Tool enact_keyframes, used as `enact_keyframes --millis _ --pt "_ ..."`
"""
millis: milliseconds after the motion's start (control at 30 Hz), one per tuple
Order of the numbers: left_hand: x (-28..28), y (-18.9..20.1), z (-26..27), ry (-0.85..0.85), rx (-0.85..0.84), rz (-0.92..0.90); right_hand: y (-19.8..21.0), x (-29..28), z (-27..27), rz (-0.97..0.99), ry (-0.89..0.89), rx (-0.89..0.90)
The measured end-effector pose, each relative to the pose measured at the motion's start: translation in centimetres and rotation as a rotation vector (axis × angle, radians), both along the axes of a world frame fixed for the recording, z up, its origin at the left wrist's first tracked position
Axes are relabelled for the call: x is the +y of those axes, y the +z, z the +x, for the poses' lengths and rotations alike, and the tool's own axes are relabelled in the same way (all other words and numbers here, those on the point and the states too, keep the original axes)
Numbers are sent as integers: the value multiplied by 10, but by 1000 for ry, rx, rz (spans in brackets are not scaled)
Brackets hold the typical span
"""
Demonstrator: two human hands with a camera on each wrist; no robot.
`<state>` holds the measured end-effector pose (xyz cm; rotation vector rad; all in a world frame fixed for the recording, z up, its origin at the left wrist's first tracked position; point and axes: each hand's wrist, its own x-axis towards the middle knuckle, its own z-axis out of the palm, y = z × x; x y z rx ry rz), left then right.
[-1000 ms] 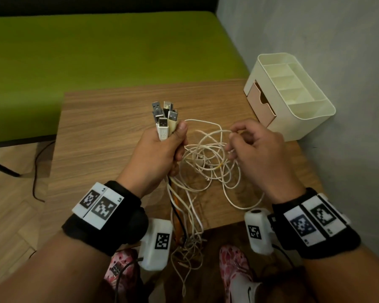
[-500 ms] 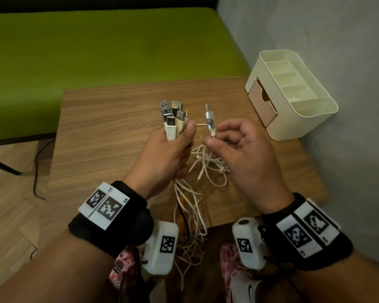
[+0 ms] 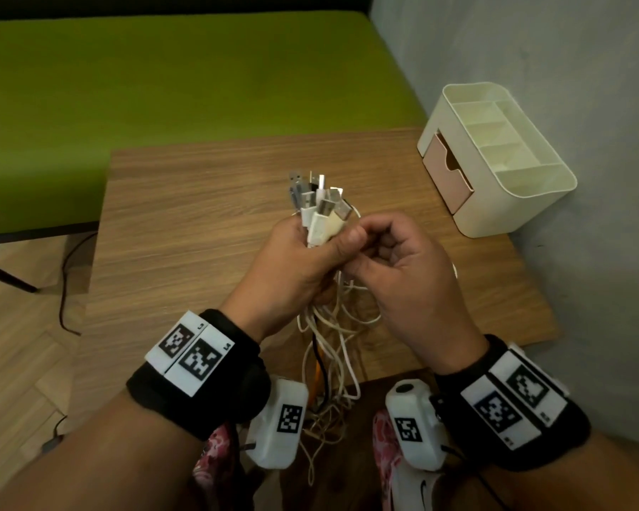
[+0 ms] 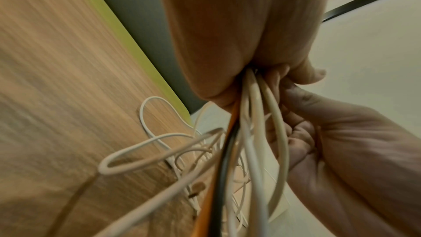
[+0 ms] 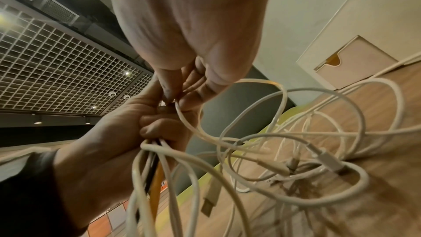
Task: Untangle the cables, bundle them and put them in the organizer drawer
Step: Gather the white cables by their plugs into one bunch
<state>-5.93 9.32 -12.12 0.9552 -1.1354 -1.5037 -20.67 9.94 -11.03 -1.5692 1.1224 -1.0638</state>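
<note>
Wooden counter (image 3: 207, 230) carries cream organizer (image 3: 502, 201) — drawer ajar. Left hand (image 3: 296, 263) grips cables (image 3: 329, 348), plugs upward; right hand (image 3: 403, 267) pinches one white strand — fingers curled.

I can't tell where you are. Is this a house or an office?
Probably an office or shared lounge, not surely. The ceiling is a white grid with spotlights, a long green bench runs along the wall, and a desk organizer sits on the small wooden table.

Left hand (image 4: 239, 33) grips white, black and orange cables (image 4: 252, 132) above the wooden table (image 4: 56, 78).
</note>
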Motion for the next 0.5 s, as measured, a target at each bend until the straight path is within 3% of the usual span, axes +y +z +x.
enact_keyframes --millis 200,367,433,500 --pt "3 7 -1 81 -83 -82 6 4 2 23 -32 77" --pt "-5 5 8 287 -29 -39 1 5 5 196 151 167" --pt "-7 3 10 346 -72 -46 -2 4 4 149 181 244" --pt "-7 3 9 378 -9 10 -5 2 2 71 205 336"
